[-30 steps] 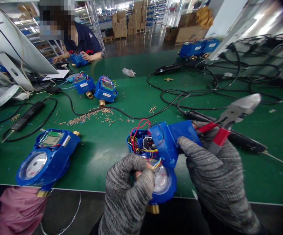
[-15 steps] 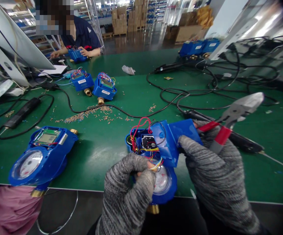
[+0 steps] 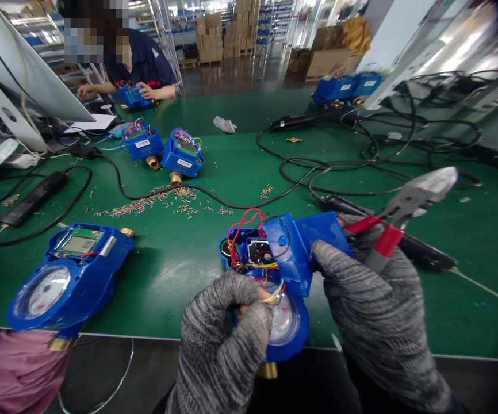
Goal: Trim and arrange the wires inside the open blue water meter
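In front of me a blue water meter sits at the table edge, its electronics box open with red, black, yellow and white wires showing. My left hand, in a grey knitted fingerless glove, is closed in a pinch on the thin wires over the round dial. My right hand, gloved alike, grips a blue plastic cover tilted up beside the box. Diagonal cutters with red handles are also held in that hand, jaws pointing up and right. Part of the right fingers is hidden behind the cover.
Another blue meter lies left, above a pink sleeve. Loose screws, two more meters, an electric screwdriver and black cables lie on the green table. Across it, a co-worker handles a meter.
The view has shifted a little, so most things sit slightly further left. My hands keep the same hold on the wires, the cover and the cutters.
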